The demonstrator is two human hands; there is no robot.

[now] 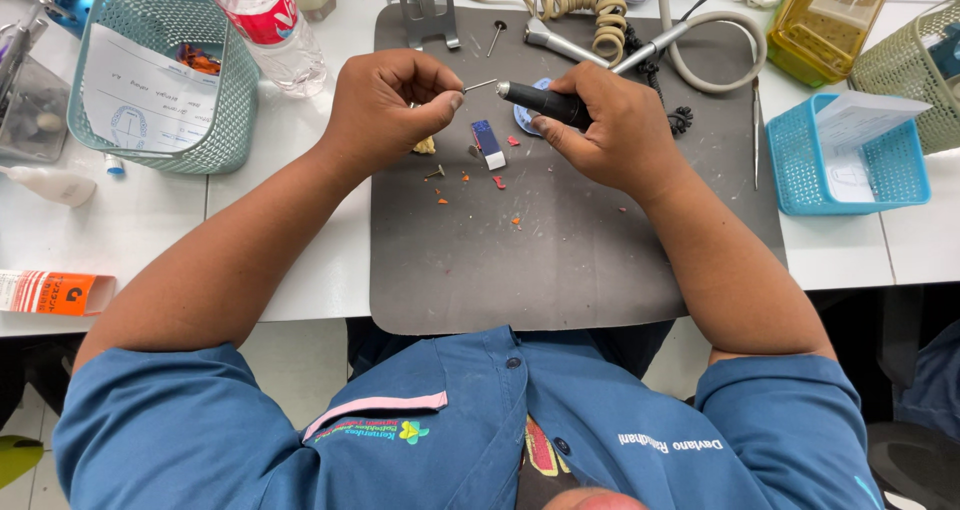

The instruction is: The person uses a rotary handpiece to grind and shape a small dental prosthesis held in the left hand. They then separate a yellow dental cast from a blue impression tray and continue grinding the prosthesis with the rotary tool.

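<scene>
- Our left hand (385,105) pinches a thin metal bur (480,85) at its shank, grip tight, tip pointing right.
- Our right hand (610,130) wraps the black handpiece (540,100); its nose sits just beside the bur tip.
- Both held over the grey mat (520,260) on the tabletop (250,230).
- Small blue-white block (488,144) and orange crumbs (466,179) lie below the hands.

left hand (385,105) pinches thin metal bur (480,85) | right hand (610,130) grips black handpiece (545,102), tip facing bur | blue-white block (488,144) just below, on grey mat (540,260)
</scene>
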